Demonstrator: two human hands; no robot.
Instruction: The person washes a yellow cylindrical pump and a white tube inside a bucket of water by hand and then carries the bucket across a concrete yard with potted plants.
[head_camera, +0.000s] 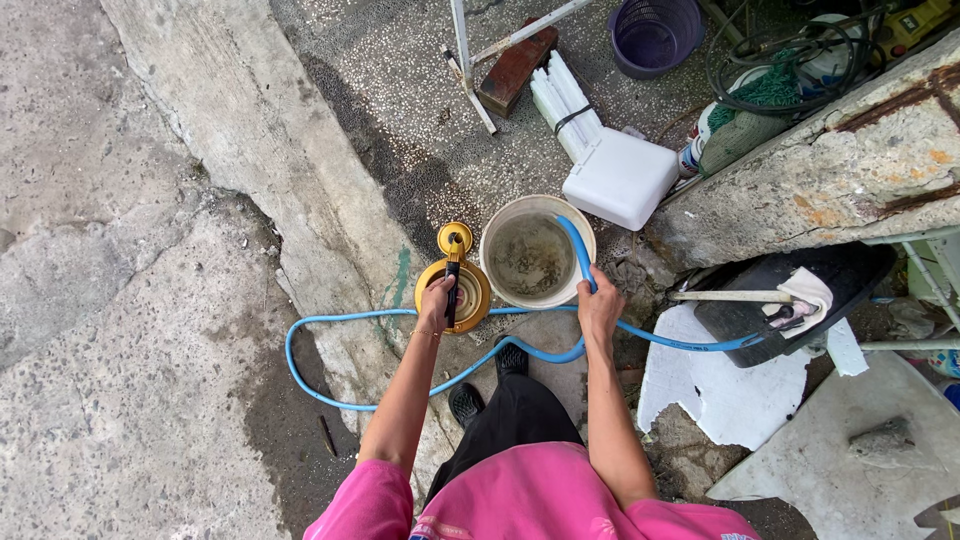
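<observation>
My left hand (437, 300) grips the black handle of a yellow, round two-disc tool (456, 272) held just left of a white bucket (537, 257). My right hand (599, 300) holds a blue hose (330, 401) at the bucket's right rim, with the hose end bent into the bucket. The bucket stands on the ground and holds murky water. The hose loops out to the left across the concrete and also runs off to the right.
A white plastic canister (620, 178) and bundled white tubes (565, 100) lie beyond the bucket. A purple basket (655, 35) and coiled cables (790, 60) are farther back. A concrete ledge (850, 170), a black tray (790, 300) and white foam slabs (715, 390) are at the right.
</observation>
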